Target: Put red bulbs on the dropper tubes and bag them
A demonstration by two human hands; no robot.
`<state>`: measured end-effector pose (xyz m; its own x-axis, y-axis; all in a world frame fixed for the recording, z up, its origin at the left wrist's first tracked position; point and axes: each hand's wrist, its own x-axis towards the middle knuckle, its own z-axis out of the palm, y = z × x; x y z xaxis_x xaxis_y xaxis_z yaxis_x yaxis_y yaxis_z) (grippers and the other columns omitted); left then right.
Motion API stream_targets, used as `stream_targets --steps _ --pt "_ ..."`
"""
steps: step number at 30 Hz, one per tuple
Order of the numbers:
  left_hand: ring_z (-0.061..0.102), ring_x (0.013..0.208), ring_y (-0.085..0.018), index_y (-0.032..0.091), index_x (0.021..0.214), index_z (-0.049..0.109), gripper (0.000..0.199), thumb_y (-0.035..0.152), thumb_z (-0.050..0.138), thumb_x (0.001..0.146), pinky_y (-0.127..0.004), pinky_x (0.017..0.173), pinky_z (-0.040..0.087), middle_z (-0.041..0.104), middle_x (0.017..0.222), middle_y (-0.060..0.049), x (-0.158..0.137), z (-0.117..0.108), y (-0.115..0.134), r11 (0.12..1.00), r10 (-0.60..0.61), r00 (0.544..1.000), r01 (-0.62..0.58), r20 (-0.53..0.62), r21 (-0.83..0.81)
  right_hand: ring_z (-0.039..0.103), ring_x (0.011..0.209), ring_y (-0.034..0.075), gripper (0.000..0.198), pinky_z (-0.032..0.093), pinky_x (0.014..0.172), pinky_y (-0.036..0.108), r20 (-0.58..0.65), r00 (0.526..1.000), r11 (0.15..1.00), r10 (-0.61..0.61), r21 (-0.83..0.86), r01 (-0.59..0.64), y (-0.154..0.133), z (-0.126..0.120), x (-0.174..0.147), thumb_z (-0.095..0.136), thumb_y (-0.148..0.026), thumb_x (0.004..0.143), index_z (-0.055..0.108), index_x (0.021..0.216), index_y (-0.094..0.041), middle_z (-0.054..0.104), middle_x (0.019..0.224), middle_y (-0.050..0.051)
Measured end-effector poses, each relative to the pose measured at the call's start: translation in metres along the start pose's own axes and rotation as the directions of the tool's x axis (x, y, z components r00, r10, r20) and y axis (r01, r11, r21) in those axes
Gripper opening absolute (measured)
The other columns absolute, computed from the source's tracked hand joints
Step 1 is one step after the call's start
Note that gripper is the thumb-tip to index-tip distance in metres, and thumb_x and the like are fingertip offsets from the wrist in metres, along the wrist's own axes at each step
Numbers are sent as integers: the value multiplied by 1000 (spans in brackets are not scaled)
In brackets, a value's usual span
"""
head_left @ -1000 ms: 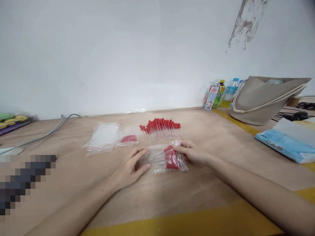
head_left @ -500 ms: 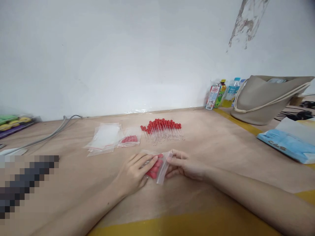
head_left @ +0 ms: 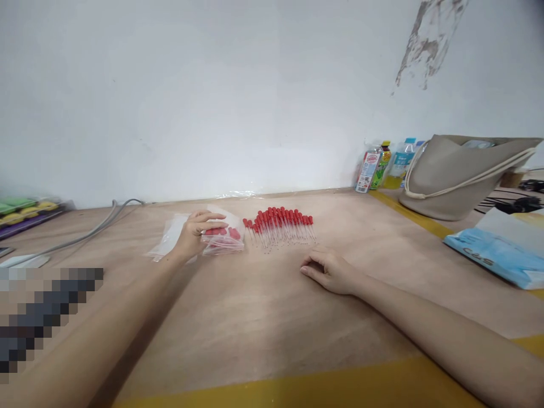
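Observation:
My left hand (head_left: 199, 232) grips a clear zip bag (head_left: 232, 242) of red-bulbed droppers by its left side, the fingers over its top. This bag lies over the spot of another filled bag, which it mostly hides. Beneath and behind my left wrist are flat clear zip bags (head_left: 169, 237), partly covered. My right hand (head_left: 329, 271) rests on the table with fingers loosely curled, a gap between thumb and fingers, holding nothing. Just beyond it, a fan-shaped row of droppers with red bulbs (head_left: 280, 221) lies with the clear stems pointing toward me.
At the right stand drink bottles (head_left: 402, 164), a carton (head_left: 368, 170) and a grey-beige bag (head_left: 459, 175). A blue tissue pack (head_left: 493, 255) lies in front of them. On the left are a grey cable (head_left: 91, 231) and a colourful tray (head_left: 32, 218). A wall (head_left: 191, 113) closes the back.
My left hand has carried the filled zip bag left and away from me, onto the other filled bag. My right hand has let go of it and moved slightly right.

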<state>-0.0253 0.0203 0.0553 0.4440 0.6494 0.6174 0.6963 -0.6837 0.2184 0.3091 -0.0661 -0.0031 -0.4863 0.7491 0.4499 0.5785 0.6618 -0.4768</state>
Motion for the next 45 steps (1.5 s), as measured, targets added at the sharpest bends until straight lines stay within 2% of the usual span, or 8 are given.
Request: stream_targets --steps 9,14,19,28,32,36,41,45 --pt "48 113 -22 19 99 65 37 37 42 76 -36 98 33 56 118 -6 -2 3 -59 996 -59 904 84 423 -39 52 77 16 10 41 70 29 -19 1000 999 -24 -22 24 -1 0 1 50 -23 79 58 79 -18 59 78 5" --pt "29 127 -25 14 128 39 53 32 35 79 -40 103 24 39 134 -9 -22 -16 -76 895 -330 921 235 209 379 51 79 17 11 42 73 30 0 997 996 -74 -50 74 -3 1 0 49 -22 80 59 80 -17 57 81 7" --pt "21 127 -37 4 130 30 66 50 28 82 -57 95 23 28 137 -23 -49 -10 -75 656 -674 728 509 129 557 51 82 18 13 42 76 32 -1 996 995 -94 -28 94 -2 2 0 49 -23 80 60 86 -18 58 85 8" --pt "43 114 -32 12 109 52 47 35 17 88 -47 89 36 50 121 -16 -57 -10 -72 675 -677 725 543 126 500 52 81 18 14 42 75 32 11 997 996 -75 -50 76 -2 1 0 49 -23 80 60 86 -17 58 84 8" --pt "33 123 -29 11 118 49 48 34 18 90 -50 97 28 45 128 -14 -47 -9 -24 730 -535 845 469 -11 498 52 81 17 13 43 75 32 -9 995 995 -95 -43 95 -2 2 0 50 -22 80 60 85 -17 58 84 8" --pt "26 128 -22 19 126 43 43 34 22 91 -45 105 19 39 134 -6 -42 7 58 922 -184 950 77 252 380 53 80 17 12 44 73 32 -27 993 993 -111 -46 110 -2 2 0 50 -21 80 60 85 -18 58 83 7" --pt "19 131 -22 34 129 36 41 24 36 89 -48 105 16 22 143 0 -46 19 112 912 351 709 -407 612 -51 53 76 17 11 43 69 30 -61 994 993 -95 -81 90 2 4 0 49 -15 77 60 80 -17 58 78 6" --pt "28 126 -25 40 112 54 50 5 35 82 -52 99 24 33 138 4 -46 18 101 922 358 785 -384 505 -56 54 75 16 18 43 69 29 -187 982 996 -19 -88 2 9 6 1 44 -8 75 59 82 -17 58 79 6"
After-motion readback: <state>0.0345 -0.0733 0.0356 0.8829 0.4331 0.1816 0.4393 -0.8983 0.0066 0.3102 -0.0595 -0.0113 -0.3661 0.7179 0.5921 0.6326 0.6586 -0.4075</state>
